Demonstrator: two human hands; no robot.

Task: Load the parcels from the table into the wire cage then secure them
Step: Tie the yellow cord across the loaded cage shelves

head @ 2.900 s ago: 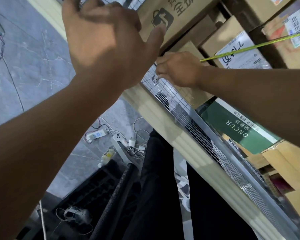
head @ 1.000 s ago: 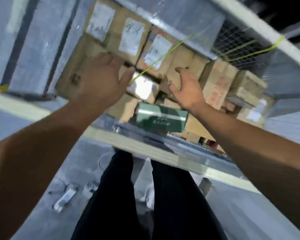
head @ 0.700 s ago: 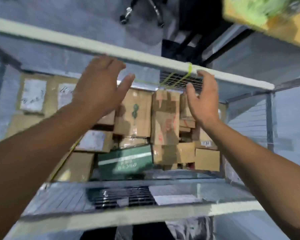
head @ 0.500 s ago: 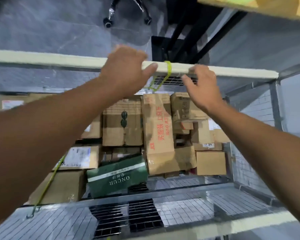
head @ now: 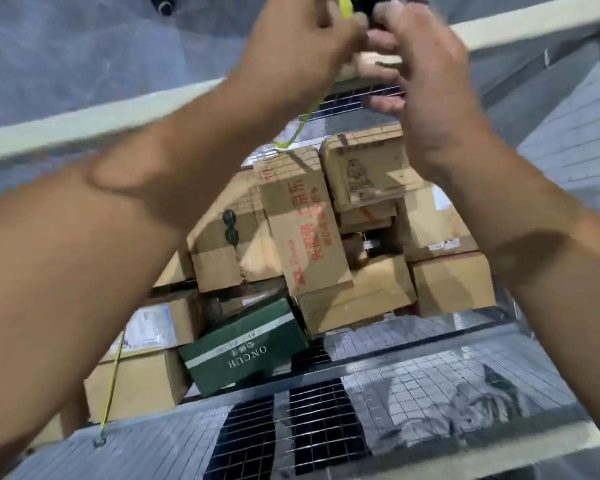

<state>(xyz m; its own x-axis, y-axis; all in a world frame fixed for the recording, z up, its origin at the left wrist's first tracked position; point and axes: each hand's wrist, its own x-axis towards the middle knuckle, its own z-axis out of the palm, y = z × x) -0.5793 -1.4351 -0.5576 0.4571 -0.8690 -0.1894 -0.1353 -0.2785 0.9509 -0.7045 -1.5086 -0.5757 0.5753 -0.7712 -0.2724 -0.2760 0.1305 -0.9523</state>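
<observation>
parcels (head: 302,237) lie packed in the wire cage (head: 430,393). at its far rail (head: 84,122) the left hand (head: 302,53) pinches the yellow cord (head: 307,112); the right hand (head: 430,74) curls alongside, its grip unclear. the cord looks thin and limp, likely best held near the rail.

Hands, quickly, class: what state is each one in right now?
Left hand: curled, gripping the yellow cord at the far rail.
Right hand: curled beside it; its hold cannot be told.
</observation>
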